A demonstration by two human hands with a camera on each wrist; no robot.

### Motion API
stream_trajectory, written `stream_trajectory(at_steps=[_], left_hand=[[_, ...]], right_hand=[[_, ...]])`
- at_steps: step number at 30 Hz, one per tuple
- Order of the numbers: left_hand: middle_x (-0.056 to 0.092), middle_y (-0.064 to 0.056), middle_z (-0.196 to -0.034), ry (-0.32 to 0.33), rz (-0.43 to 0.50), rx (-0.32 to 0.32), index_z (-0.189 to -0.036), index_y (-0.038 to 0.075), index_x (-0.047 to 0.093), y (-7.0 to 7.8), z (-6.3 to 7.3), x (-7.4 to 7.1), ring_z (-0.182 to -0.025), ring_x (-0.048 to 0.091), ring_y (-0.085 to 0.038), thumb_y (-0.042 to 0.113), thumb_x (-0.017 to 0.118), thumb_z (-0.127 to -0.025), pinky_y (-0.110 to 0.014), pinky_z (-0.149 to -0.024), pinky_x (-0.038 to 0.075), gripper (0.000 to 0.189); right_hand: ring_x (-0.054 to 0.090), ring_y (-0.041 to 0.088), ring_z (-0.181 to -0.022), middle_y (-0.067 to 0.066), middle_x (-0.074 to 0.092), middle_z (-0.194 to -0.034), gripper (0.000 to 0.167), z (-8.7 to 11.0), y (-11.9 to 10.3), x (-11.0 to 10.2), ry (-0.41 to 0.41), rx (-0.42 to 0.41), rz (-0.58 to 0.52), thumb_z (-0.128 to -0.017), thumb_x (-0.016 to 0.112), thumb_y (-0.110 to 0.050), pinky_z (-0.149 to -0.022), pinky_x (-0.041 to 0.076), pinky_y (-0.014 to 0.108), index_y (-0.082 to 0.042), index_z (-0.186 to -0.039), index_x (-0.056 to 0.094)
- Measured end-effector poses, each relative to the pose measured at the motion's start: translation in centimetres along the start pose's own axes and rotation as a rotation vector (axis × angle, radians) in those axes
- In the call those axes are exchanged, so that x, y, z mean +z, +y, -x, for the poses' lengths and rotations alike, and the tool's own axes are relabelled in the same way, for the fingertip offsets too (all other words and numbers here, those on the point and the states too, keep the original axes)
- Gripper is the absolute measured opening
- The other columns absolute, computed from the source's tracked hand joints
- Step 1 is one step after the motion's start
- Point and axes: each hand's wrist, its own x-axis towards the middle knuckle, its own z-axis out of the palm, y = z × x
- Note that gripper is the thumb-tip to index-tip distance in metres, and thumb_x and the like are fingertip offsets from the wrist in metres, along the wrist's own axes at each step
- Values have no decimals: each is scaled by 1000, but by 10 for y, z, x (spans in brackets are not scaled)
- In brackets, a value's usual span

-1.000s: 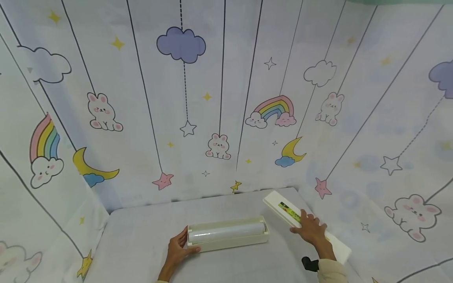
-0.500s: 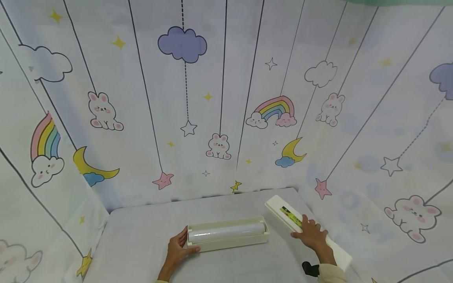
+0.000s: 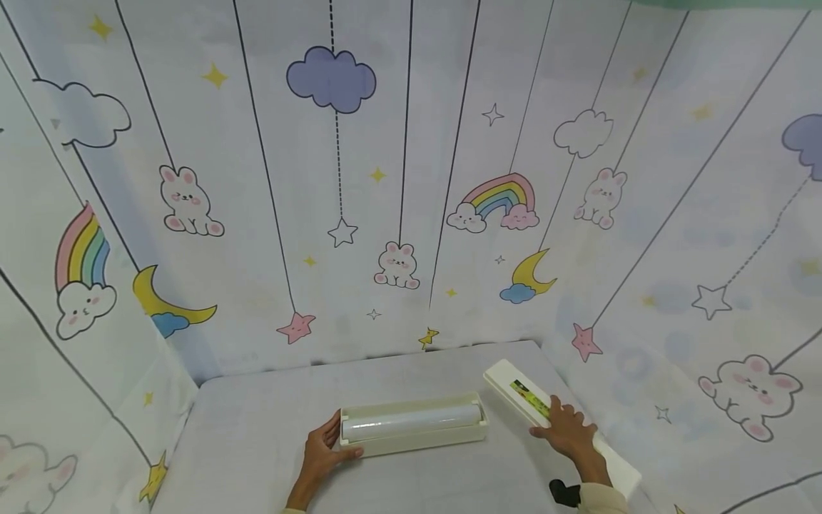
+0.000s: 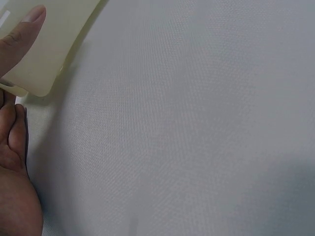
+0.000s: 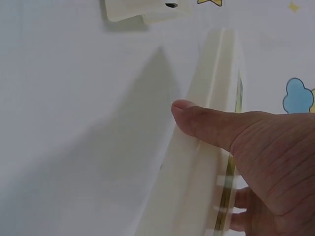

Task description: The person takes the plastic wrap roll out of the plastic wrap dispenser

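A long cream cling film dispenser box (image 3: 420,445) lies lidless on the table, with a shiny roll of cling film (image 3: 411,421) inside. My left hand (image 3: 321,451) holds its left end, the thumb on the front wall and the fingers at the end. In the left wrist view only a corner of the box (image 4: 47,56) shows. To the right, my right hand (image 3: 568,434) grips the long cream lid (image 3: 503,374), which has a green and yellow label (image 3: 529,398). The right wrist view shows my thumb (image 5: 206,123) across one long side of the lid; the fingertips lie on the label side.
A white cloth covers the table (image 3: 257,407). Printed fabric walls (image 3: 359,285) with clouds, bunnies and stars rise behind and at both sides. A black object (image 3: 564,492) sits by the right sleeve. The lid slants close to the right wall.
My right hand and the lid have shifted slightly toward me and to the right. My left hand and the box have stayed in place.
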Motion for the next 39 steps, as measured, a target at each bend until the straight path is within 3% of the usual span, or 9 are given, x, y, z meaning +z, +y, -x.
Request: stream_trajectory(at_steps=[6,11,18,24,27,29,31,33,39], left_hand=[[52,-31,-160,8,-7,4,-157,-13,47,3,0,0,-146,55,-51,13,105,-68,-17,-116,49,109],[50,-28,-162,4,23,-34,-158,-11,46,7,1,-1,-149,52,-49,11,105,-68,-14,-116,46,110],[52,-33,-159,6,-6,23,-155,-15,47,8,3,-1,-145,54,-54,8,104,-69,-20,-116,50,106],[51,-30,-161,5,14,-9,-157,-13,47,8,4,0,-148,53,-51,9,104,-69,-19,-117,49,108],[50,-32,-161,-2,12,3,-157,-14,46,10,5,0,-147,53,-53,8,104,-69,-25,-119,49,107],[51,-32,-160,2,9,11,-156,-14,47,10,5,0,-146,54,-52,8,104,-68,-17,-115,49,107],[52,-35,-158,1,-11,45,-155,-16,48,11,5,-1,-144,56,-53,7,103,-69,-20,-116,51,104],[52,-34,-158,1,-8,52,-154,-16,48,12,5,-1,-143,56,-53,7,103,-69,-15,-113,50,104],[51,-31,-161,-5,29,9,-157,-14,46,11,3,0,-148,53,-52,7,103,-70,-24,-120,49,106]], right_hand=[[54,53,-102,37,57,-113,99,-1,1,7,-9,9,5,-88,87,-38,-96,37,88,16,-151,34],[54,56,-104,38,56,-113,99,1,4,17,-17,13,-7,-88,86,-38,-97,38,88,18,-151,34],[54,57,-103,38,55,-112,99,3,9,30,-28,14,-26,-87,86,-38,-96,37,88,18,-150,34],[54,55,-102,35,55,-108,95,5,12,38,-63,38,-36,-87,86,-39,-97,37,87,17,-146,37],[53,55,-102,35,54,-108,93,7,14,44,-79,55,-42,-88,86,-39,-97,36,87,16,-144,37],[53,56,-103,35,54,-109,94,7,15,48,-83,63,-45,-87,86,-40,-98,36,87,16,-144,37],[53,56,-103,35,54,-109,94,7,16,52,-82,66,-48,-87,87,-41,-98,36,87,16,-143,37],[53,56,-103,35,54,-109,95,6,18,56,-83,70,-53,-86,87,-42,-98,36,87,16,-143,37],[53,56,-103,37,54,-110,99,3,23,64,-105,77,-50,-85,88,-44,-95,38,84,17,-144,37]])
